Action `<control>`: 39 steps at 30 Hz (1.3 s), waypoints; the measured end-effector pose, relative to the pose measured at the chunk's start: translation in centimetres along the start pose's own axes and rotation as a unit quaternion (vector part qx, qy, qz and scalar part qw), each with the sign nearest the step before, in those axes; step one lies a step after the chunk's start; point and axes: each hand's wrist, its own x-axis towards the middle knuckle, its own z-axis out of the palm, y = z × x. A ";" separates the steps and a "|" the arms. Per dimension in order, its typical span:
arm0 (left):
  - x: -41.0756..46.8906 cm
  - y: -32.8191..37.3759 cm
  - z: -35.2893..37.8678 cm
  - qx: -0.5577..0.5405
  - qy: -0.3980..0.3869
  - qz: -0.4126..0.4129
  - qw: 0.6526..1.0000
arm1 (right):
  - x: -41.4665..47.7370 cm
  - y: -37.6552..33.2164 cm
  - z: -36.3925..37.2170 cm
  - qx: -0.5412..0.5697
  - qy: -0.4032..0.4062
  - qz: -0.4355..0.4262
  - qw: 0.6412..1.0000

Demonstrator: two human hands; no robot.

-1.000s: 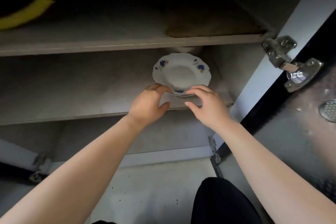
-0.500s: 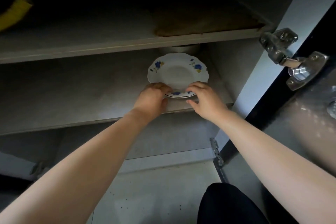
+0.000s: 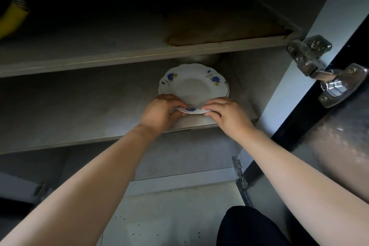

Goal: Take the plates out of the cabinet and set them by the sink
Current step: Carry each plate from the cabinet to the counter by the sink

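Note:
A small stack of white plates [image 3: 191, 86] with blue flowers and wavy rims sits on the middle shelf [image 3: 79, 110] of the open cabinet, toward its right end. My left hand [image 3: 159, 112] pinches the near rim of the top plate from the left, thumb under, fingers over. My right hand [image 3: 229, 116] pinches the same rim from the right. The near edge of the top plate is raised slightly off the plate below. How many plates lie underneath is hidden.
The upper shelf [image 3: 139, 54] overhangs the plates closely. The cabinet's right wall and a metal hinge [image 3: 323, 70] with the open dark door stand to the right. A yellow object [image 3: 12, 20] sits at the upper left. The bottom shelf [image 3: 169, 215] lies below.
Both hands have closed from hovering at the plate's near rim to pinching it, and the top plate's near edge has lifted a little.

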 end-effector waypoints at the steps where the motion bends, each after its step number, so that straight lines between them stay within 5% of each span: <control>1: -0.1 0.0 0.0 -0.001 0.002 0.001 1.000 | 0.0 0.0 0.0 -0.001 0.001 -0.001 1.000; 21: -3.2 0.7 -0.2 0.009 0.026 0.038 0.999 | -3.0 -1.7 -0.9 -0.016 0.020 0.016 1.000; 29: -3.2 1.3 -0.6 -0.082 0.082 -0.078 0.990 | -3.0 -2.4 -1.8 0.074 0.066 0.149 0.984; 39: -0.5 1.8 0.0 -0.236 0.100 -0.263 0.930 | -1.5 -1.7 -1.9 0.093 0.042 0.275 0.956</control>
